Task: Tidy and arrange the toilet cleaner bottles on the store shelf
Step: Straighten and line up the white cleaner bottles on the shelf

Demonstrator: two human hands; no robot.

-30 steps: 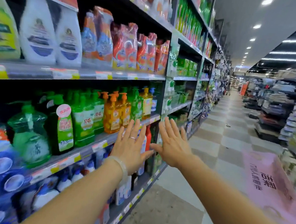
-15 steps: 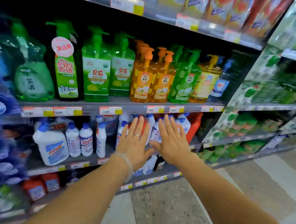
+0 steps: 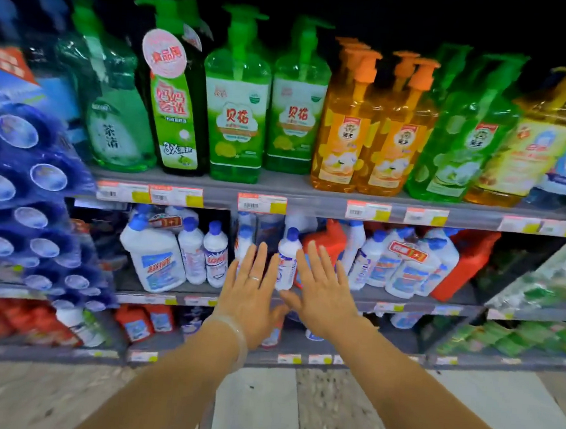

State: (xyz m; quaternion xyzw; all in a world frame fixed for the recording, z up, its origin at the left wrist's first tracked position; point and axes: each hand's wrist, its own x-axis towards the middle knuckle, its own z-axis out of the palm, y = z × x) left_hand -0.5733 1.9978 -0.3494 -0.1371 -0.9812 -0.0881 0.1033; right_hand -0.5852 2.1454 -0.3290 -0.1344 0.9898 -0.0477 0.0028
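White toilet cleaner bottles with blue caps stand on the middle shelf (image 3: 403,298): a wide one (image 3: 153,259) at the left, two slim ones (image 3: 205,257) beside it, one slim bottle (image 3: 286,261) at the centre, and a cluster (image 3: 402,266) at the right. Red bottles (image 3: 462,260) stand among them. My left hand (image 3: 251,296) and my right hand (image 3: 323,292) are stretched out flat in front of the central bottles, fingers spread, thumbs nearly touching. Neither hand holds anything. I cannot tell whether the fingertips touch the bottles.
Green and orange pump bottles of dish soap (image 3: 238,110) fill the shelf above. Blue netted packs (image 3: 26,176) hang at the left. Red and white bottles (image 3: 140,323) sit on the bottom shelf. Green packs (image 3: 534,335) lie at the right. Tiled floor (image 3: 261,410) lies below.
My view has swung from the aisle to face the shelves squarely and has come closer. Both hands stay open and side by side, now in front of the blue-capped bottles.
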